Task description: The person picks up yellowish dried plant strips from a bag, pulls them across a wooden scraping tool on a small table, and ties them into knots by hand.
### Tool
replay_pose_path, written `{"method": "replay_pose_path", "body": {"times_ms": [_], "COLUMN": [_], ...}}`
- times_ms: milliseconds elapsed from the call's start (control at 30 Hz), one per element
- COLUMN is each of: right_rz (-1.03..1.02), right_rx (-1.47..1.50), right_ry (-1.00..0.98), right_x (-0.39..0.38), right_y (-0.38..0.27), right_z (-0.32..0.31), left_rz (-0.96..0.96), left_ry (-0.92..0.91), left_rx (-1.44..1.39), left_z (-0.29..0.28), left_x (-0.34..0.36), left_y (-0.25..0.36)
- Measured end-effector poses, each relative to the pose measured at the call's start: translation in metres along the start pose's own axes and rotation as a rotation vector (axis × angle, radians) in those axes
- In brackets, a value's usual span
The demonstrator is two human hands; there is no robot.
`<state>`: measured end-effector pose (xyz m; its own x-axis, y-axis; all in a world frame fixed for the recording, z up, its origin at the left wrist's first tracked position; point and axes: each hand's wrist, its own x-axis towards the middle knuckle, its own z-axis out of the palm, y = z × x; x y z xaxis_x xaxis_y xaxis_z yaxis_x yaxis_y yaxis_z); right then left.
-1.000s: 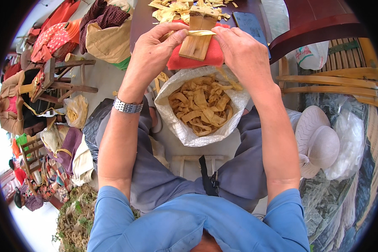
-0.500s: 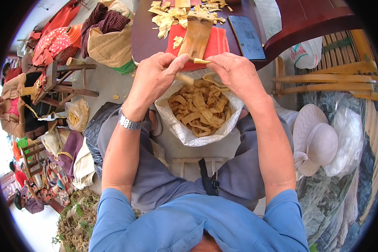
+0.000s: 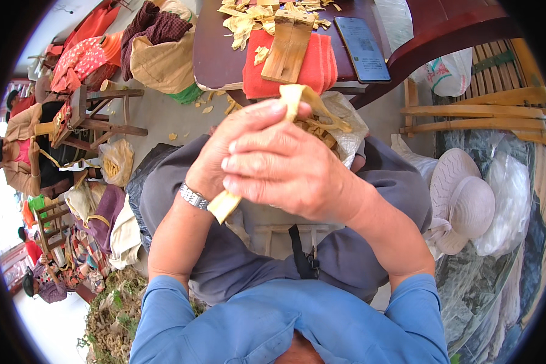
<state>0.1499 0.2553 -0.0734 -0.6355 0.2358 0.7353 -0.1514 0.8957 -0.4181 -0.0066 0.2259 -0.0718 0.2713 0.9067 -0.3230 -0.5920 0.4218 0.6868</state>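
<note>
Head view — hands together, a strip clamped between them.
Left hand [image 3: 215, 148]: partly covered by the right.
Strip [image 3: 292, 97]: pale yellow, thin; near end sticks out beside the left wrist, far end bends over past the fingers. Whether it joins the tail lying to the right cannot be told.
Right hand [image 3: 297, 167]: across the left, fingers straight, slightly blurred.
Handling, as judged: palms flat, pressure even, strip lengthwise along its grain, near end kept off the watch [image 3: 194, 195]; a sharp crease might split it.

Materials, left to right.
Bag [image 3: 125, 159]: thin clear plastic, yellow contents.
Watch: metal links.
Table [image 3: 215, 64]: dark, glossy, rounded corner.
Scraps [image 3: 242, 27]: yellow, curled, ragged — heaped on its far part.
Block [image 3: 285, 57]: wood, oblong, grained, resting on the towel.
Towel [image 3: 321, 64]: red, folded, soft pile.
Sack [image 3: 350, 142]: white, crinkled, partly hidden by the right hand.
Phone [image 3: 363, 51]: flat slab.
Hat [image 3: 467, 206]: pale, domed crown, wide brim.
</note>
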Motion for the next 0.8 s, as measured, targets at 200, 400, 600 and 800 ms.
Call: {"method": "replay_pose_path", "body": {"times_ms": [200, 400, 600, 800], "right_rz": [0.042, 0.484, 0.653, 0.929], "right_rx": [0.136, 0.257, 0.062, 0.132], "right_ry": [-0.01, 0.148, 0.124, -0.008], "right_x": [-0.014, -0.015, -0.03, -0.041], "right_y": [-0.006, 0.006, 0.026, 0.032], "right_z": [-0.012, -0.043, -0.045, -0.033], "left_rz": [-0.003, -0.028, -0.179, -0.041], "left_ry": [0.059, 0.014, -0.136, -0.099], "left_rx": [-0.126, 0.227, 0.679, 1.275], "left_z": [-0.004, 0.021, 0.022, 0.011], "left_x": [0.003, 0.017, 0.015, 0.014], "left_y": [-0.004, -0.015, -0.015, -0.003]}}
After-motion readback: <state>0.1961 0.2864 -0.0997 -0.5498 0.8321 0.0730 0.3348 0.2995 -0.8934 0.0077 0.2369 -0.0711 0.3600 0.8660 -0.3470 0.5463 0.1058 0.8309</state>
